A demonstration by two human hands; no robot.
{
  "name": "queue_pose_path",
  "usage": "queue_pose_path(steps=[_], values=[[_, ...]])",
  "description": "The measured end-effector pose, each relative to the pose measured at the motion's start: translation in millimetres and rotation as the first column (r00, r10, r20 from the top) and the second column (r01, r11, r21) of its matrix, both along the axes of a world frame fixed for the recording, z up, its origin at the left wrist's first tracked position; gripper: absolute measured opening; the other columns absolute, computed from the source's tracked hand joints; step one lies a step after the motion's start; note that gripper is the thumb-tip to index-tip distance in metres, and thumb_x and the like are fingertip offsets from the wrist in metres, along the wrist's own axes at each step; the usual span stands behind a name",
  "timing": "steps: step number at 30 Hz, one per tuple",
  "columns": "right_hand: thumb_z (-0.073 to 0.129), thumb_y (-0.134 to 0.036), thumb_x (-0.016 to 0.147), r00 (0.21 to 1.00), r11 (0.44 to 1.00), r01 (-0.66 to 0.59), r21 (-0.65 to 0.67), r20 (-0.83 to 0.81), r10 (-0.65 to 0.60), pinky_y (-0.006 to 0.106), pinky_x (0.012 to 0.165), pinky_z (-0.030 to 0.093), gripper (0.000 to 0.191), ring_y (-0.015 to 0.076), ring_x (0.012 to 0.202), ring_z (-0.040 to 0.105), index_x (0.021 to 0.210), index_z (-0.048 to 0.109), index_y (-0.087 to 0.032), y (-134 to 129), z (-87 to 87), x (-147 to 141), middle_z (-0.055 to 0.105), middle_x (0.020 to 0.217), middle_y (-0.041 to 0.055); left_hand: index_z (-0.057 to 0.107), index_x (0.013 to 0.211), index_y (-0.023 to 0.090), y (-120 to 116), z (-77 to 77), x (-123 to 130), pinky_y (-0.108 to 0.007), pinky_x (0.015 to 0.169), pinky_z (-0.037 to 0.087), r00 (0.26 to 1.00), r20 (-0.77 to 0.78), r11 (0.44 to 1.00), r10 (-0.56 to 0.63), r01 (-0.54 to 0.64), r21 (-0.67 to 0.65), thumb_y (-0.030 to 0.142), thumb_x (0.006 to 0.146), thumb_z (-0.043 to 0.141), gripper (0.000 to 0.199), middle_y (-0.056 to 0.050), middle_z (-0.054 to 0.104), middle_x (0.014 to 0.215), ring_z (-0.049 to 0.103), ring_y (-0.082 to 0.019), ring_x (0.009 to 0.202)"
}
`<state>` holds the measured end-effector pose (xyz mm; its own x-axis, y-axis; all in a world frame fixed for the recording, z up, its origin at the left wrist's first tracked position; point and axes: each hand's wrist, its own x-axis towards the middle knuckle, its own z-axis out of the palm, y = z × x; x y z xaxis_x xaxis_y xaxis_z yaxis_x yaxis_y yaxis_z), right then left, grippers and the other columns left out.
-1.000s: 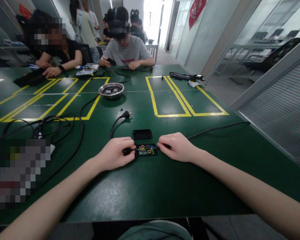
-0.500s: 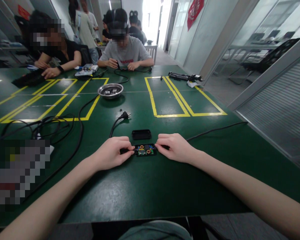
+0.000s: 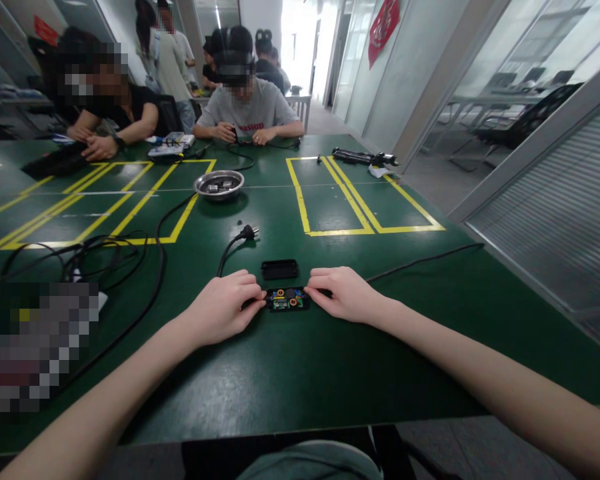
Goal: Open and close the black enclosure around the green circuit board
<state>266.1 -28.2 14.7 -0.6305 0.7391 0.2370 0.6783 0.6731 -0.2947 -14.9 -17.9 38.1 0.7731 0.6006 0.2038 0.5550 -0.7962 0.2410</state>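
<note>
Directly in front of me lies a small open black plastic case (image 3: pixel 289 309) with a green circuit board (image 3: pixel 281 304) inside. Two copper-wound coils and some wires show on the board. My left hand (image 3: pixel 227 303) is closed in a pinch at the case's left end, on the power cord (image 3: pixel 223 257), whose plug (image 3: pixel 249 233) lies beyond the hand. At the right end, my right hand (image 3: pixel 344 293) pinches the black cable (image 3: pixel 425 259) that runs off to the right. Fingers hide where both cables enter. Just behind the case rests its black cover (image 3: pixel 279 269), hollow side up.
A metal bowl (image 3: pixel 219 196) with small metal parts stands farther back. Coiled black cables (image 3: pixel 100 257) and a blurred-out object (image 3: pixel 35 347) lie at left. Two people sit across the green table (image 3: pixel 260 380). A black folded tool-like object (image 3: pixel 363 157) lies at far right.
My view has shifted slightly, so the scene sits a little farther left. Both my hands keep their pinch at the case ends. The left co-worker's hands have come closer together.
</note>
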Motion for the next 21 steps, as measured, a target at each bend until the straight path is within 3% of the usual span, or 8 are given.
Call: queue_pose_path(steps=[11,15,19,21], values=[[0.054,-0.021,0.100,0.998,0.999,-0.006,-0.053,0.067,0.009,0.026,0.061,0.031,0.029,0.0128,0.065,0.055,0.073,0.065,-0.016,5.6,2.8,-0.2,0.061,0.075,0.0021,0.064,0.078,0.018,0.1,-1.2,-0.4,-0.026,0.061,0.044,1.000,-0.024,0.998,-0.017,0.019,0.063,0.020,0.100,0.055,0.024,-0.003,0.066,0.079,0.059,-0.018,0.075],[0.054,-0.021,0.100,0.996,1.000,0.008,0.000,0.093,-0.008,0.027,0.059,0.030,0.029,0.0134,0.064,0.054,0.073,0.065,-0.016,5.2,3.4,-2.3,0.062,0.074,0.0028,0.065,0.076,0.018,1.3,-0.2,1.6,-0.027,0.062,0.043,1.000,-0.017,0.997,0.007,-0.006,0.072,0.020,0.099,0.056,0.025,-0.004,0.068,0.078,0.060,-0.018,0.073],[0.055,-0.019,0.096,0.996,0.997,-0.024,0.079,0.085,0.018,0.029,0.063,0.035,0.030,0.0159,0.069,0.057,0.068,0.063,-0.016,4.3,4.1,-3.0,0.062,0.071,0.0038,0.071,0.076,0.019,5.4,-6.0,2.3,-0.032,0.076,0.047,0.996,0.087,0.999,0.019,-0.022,0.025,0.025,0.099,0.058,0.027,-0.003,0.072,0.076,0.065,-0.018,0.074],[0.057,-0.019,0.094,0.999,0.995,-0.016,0.098,0.035,0.013,0.029,0.065,0.038,0.025,0.0167,0.071,0.058,0.070,0.064,-0.017,5.2,3.7,-1.6,0.063,0.073,0.0040,0.073,0.078,0.019,8.9,-12.0,2.4,-0.033,0.076,0.049,0.977,0.179,0.993,0.116,-0.117,-0.006,0.028,0.098,0.058,0.027,-0.003,0.074,0.079,0.067,-0.020,0.076]])
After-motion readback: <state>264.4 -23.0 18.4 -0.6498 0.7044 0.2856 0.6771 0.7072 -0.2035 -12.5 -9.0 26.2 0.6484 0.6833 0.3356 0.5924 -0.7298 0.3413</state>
